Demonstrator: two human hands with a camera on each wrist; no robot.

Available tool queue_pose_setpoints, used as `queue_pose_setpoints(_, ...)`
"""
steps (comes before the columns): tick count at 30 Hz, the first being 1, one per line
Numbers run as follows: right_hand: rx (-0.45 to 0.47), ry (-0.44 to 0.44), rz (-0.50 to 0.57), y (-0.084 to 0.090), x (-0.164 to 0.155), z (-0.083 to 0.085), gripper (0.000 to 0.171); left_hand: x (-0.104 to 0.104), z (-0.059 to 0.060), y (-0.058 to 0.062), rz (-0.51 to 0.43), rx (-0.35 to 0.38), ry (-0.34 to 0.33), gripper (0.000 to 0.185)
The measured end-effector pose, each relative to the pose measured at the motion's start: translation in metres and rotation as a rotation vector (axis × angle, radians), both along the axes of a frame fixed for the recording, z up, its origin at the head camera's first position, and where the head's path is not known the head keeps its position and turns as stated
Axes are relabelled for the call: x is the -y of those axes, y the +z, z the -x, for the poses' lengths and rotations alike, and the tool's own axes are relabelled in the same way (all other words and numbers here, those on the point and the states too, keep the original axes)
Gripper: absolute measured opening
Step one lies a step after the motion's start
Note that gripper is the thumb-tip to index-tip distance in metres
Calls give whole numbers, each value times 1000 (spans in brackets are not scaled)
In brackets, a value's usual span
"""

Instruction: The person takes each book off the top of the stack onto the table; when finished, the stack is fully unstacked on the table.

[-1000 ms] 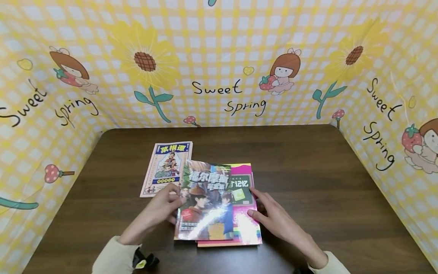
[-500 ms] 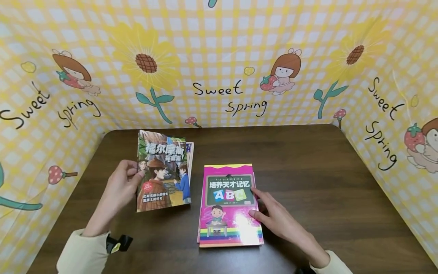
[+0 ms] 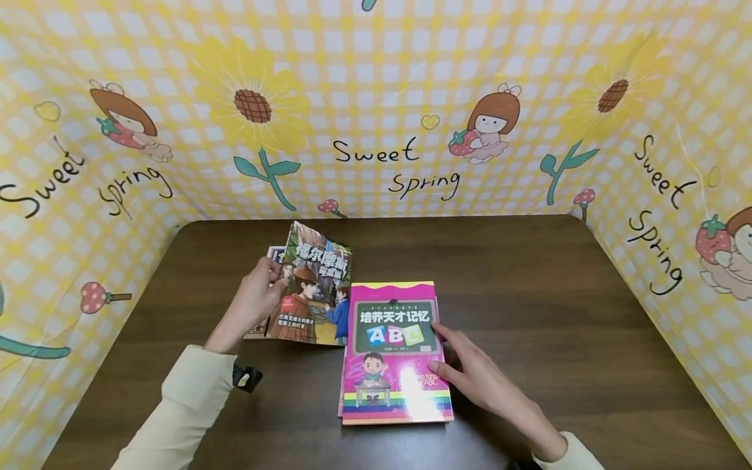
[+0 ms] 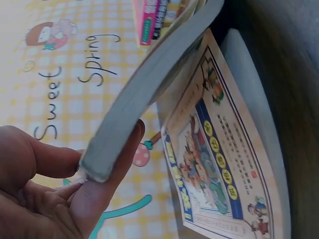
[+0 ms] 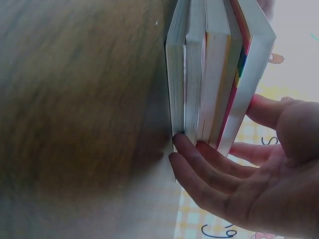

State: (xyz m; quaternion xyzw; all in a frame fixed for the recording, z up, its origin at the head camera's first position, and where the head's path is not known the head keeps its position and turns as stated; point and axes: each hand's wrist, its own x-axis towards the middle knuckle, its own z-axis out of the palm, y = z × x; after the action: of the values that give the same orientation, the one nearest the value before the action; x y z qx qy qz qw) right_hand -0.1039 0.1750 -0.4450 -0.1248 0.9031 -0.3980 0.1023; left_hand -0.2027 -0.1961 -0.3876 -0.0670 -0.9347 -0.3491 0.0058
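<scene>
The stack's long axis points forward; only the right wrist view shows its several layers. Left of it, a book, title end forward, is pinched by the left grip. The right grip, fingers loose, touches the stack.

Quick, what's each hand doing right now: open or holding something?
Left hand: closed, pinching the Sherlock Holmes book.
Right hand: open, touching the pink-topped book stack.

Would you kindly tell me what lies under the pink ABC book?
Under the pink ABC book are several other books, stacked, their page edges visible in the right wrist view. Their front covers are mostly hidden, so their titles cannot be read.
</scene>
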Motion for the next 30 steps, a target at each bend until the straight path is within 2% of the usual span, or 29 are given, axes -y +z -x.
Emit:
queue_pose_setpoints(6,2,0,6,3,-2,0,67,0,6,-6,19,31,-7,15)
queue_pose_setpoints(14,11,-9,-8,1,-1,0,68,11,6,0,49,45,-9,14)
queue_pose_setpoints(17,8,-14,-3,2,-1,0,68,10,7,-5,35,69,-22,12)
queue_pose_setpoints(22,-1,-3,-2,2,-3,-1,68,3,8,-15,37,51,-28,10)
queue_pose_setpoints(30,38,-42,-13,3,-13,-2,70,-8,12,-21,35,49,-28,9)
